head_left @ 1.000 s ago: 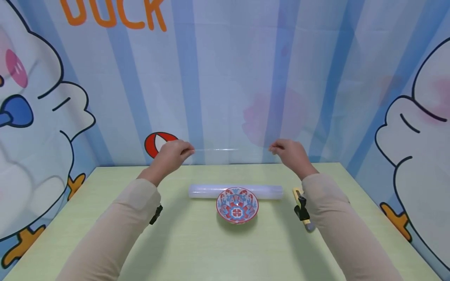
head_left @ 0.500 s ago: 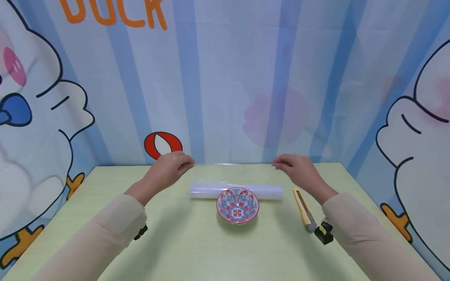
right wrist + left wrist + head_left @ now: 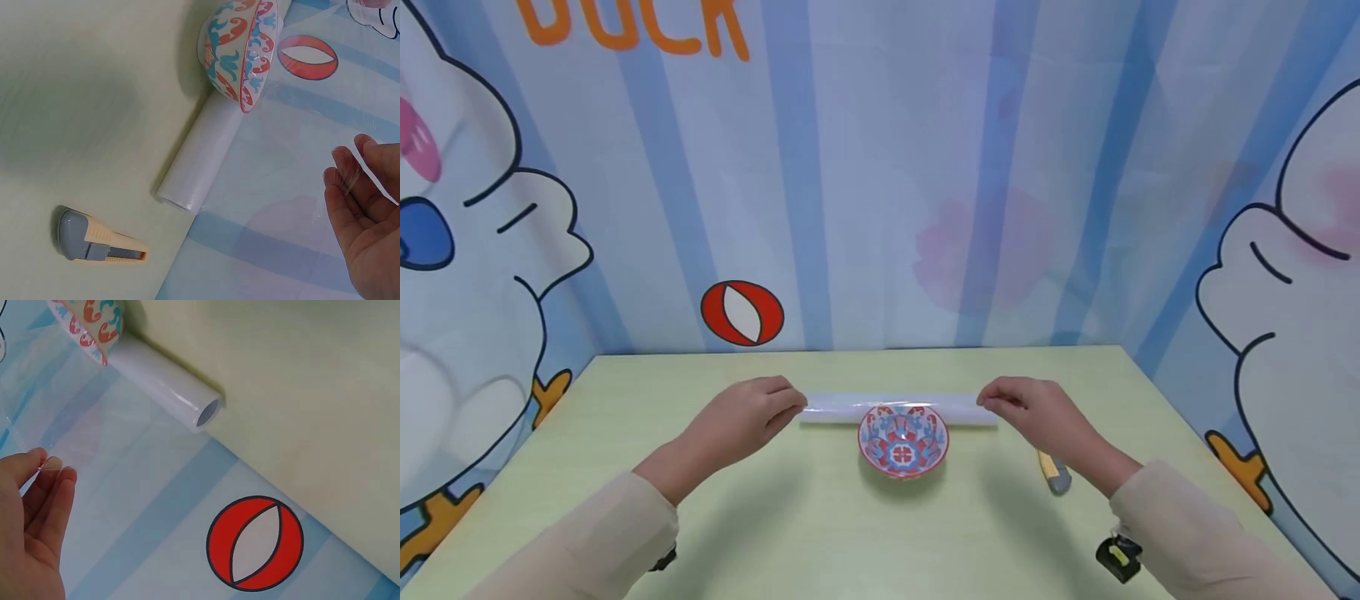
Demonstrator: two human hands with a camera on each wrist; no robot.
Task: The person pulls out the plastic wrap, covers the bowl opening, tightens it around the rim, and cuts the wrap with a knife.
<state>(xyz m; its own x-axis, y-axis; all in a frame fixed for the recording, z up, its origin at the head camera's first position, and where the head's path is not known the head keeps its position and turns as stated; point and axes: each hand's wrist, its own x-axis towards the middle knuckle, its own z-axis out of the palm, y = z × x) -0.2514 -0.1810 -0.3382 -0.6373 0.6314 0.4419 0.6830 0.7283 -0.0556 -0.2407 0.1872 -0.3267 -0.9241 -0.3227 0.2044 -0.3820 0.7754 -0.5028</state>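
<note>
Head view: I see the left hand (image 3: 741,418) and right hand (image 3: 1039,414) each pinching clear film (image 3: 81,425) between thumb and fingertips, with it spanning the gap above the bench (image 3: 880,533). Patterned bowl (image 3: 903,443) sits about midway between left and right edges, white roll (image 3: 203,150) just behind it, parallel to the far edge. Yellow-and-grey utility knife (image 3: 100,240) lies toward the right edge, partly hidden from this angle.

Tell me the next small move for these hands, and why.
I'd probably lower the left hand and right hand together, bringing the clear film down over the bowl: they hold the film on opposite sides of the bowl, its mouth faces up, and both hands are raised off the table.
</note>
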